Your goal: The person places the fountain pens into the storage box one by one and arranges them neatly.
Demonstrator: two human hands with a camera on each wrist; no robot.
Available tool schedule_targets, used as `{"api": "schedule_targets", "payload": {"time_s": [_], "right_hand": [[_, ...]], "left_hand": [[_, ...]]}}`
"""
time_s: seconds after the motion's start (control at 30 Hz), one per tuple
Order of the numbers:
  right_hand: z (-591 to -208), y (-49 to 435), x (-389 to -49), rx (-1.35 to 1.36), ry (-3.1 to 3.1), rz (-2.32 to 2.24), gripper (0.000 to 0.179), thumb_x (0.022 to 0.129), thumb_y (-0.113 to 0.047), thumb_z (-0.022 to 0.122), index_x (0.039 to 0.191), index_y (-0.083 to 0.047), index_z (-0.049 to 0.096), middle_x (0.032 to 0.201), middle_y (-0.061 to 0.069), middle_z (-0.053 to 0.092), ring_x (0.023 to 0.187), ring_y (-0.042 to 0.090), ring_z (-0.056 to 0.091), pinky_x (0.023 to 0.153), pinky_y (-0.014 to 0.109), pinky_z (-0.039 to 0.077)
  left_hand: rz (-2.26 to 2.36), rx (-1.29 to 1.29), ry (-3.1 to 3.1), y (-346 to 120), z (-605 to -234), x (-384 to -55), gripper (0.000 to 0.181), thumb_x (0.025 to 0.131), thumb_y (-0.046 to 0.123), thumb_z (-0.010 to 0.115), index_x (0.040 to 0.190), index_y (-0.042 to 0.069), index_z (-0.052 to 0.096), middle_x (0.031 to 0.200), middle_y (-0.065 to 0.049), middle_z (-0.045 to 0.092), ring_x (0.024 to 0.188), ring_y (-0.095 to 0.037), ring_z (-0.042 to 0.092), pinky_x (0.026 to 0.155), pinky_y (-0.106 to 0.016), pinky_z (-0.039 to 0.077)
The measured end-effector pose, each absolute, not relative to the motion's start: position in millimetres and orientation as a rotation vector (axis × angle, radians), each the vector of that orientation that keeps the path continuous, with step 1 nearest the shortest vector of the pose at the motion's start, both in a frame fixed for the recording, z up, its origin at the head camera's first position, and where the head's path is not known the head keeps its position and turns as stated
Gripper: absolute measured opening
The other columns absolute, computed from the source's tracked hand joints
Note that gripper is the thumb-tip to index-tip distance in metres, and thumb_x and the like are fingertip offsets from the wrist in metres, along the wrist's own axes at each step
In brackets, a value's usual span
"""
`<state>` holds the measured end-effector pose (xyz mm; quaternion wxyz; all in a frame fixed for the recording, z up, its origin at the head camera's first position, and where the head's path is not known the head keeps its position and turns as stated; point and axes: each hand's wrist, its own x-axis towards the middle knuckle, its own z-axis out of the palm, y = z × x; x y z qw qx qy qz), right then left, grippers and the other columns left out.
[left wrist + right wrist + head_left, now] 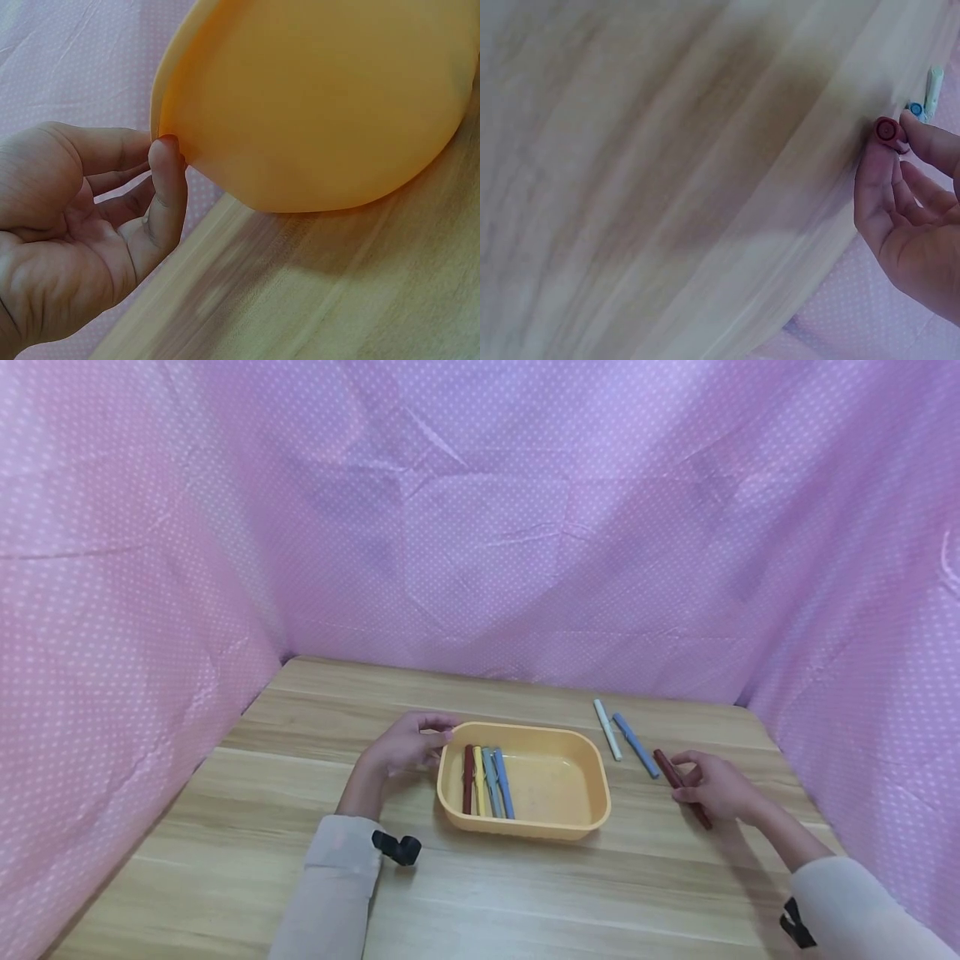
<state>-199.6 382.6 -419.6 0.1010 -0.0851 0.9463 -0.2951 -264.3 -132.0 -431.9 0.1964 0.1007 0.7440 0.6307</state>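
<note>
In the head view, my left hand [405, 745] pinches the left rim of a yellow plastic basket [525, 832] between thumb and fingers. Inside, toward its left side, lie a dark red pen [468, 781], a yellow pen [479, 783], a grey-blue pen [491, 783] and a blue pen [504, 783], side by side. To the right of the basket, my right hand [718, 787] pinches another dark red pen [664, 763], slanted at table level. The right wrist view shows that pen's round end [886, 130] between thumb and fingers; whether it touches the table I cannot tell.
Beyond the right hand, a pale whitish-green pen [607, 730] and a second blue pen [636, 747] lie slanted on the wooden table [225, 835]. Pink dotted cloth [487, 552] hangs around the table's back and sides.
</note>
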Motion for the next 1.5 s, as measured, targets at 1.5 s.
{"api": "schedule_targets", "payload": {"time_s": [1.5], "right_hand": [[-412, 384, -219, -0.074, 2.360, -1.592, 0.063, 0.100, -0.005, 0.064, 0.154, 0.006, 0.033, 0.125, 0.023, 0.064, 0.103, 0.017, 0.067, 0.086, 0.040, 0.061]], "left_hand": [[1.731, 0.296, 2.129, -135, -433, -264, 0.034, 0.103, 0.009, 0.060, 0.136, 0.006, 0.063, 0.133, -0.016, 0.059, 0.090, -0.023, 0.067, 0.073, -0.033, 0.061]]}}
